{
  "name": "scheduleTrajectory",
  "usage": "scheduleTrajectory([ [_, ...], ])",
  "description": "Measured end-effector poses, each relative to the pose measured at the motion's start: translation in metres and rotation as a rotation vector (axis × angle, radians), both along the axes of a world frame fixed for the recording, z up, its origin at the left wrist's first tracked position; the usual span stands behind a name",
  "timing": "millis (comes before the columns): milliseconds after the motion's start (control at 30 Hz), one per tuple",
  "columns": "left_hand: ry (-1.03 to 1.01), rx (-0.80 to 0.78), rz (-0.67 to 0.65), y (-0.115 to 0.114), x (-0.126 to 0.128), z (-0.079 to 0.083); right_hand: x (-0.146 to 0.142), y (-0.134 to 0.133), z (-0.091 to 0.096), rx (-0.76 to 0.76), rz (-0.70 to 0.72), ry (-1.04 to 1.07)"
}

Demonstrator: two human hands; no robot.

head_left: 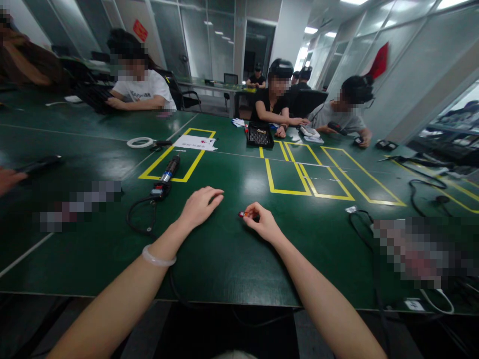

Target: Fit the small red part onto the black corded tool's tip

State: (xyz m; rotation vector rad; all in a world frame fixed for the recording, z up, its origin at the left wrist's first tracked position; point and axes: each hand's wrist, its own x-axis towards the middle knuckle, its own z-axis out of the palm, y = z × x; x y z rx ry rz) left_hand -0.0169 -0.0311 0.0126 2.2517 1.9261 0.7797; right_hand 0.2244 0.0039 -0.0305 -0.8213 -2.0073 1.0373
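Observation:
My right hand rests on the green table and pinches a small red and black part between thumb and fingers. My left hand lies just to its left, palm down, fingers loosely curled on the table top, holding nothing that I can see. A pale bangle sits on my left wrist. An electric screwdriver with a black cable lies beyond my left hand, partly inside a yellow taped rectangle.
Yellow tape outlines mark the table's middle. A black tray, a roll of white tape and a paper sheet lie farther away. Cables run at the right. Several people sit along the far side.

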Motion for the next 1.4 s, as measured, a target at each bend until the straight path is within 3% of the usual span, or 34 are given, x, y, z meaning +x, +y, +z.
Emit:
scheduleTrajectory([
  [100,0.052,0.124,0.373,0.006,-0.047,0.003,0.0,0.001,-0.001,-0.017,-0.012,0.009],
  [200,0.086,0.087,0.601,0.007,-0.099,-0.001,-0.001,0.0,-0.001,-0.026,0.001,0.017],
  [367,0.075,-0.306,0.645,0.009,-0.153,-0.012,-0.001,-0.001,-0.001,-0.032,0.009,0.011],
  [500,0.134,-0.318,0.57,0.014,-0.161,-0.018,-0.001,-0.001,-0.002,-0.039,0.01,0.019],
  [633,0.145,-0.275,0.55,0.014,-0.147,-0.018,-0.001,-0.001,-0.002,-0.042,0.007,0.015],
  [833,0.187,-0.238,0.553,0.009,-0.1,-0.016,-0.002,-0.001,-0.002,-0.033,-0.005,0.001],
  [1233,0.232,-0.138,0.166,-0.014,0.024,-0.015,-0.003,-0.001,-0.001,-0.015,-0.022,0.002],
  [1400,0.181,-0.111,0.039,-0.026,0.053,-0.016,-0.003,-0.001,-0.001,0.006,-0.034,-0.009],
])
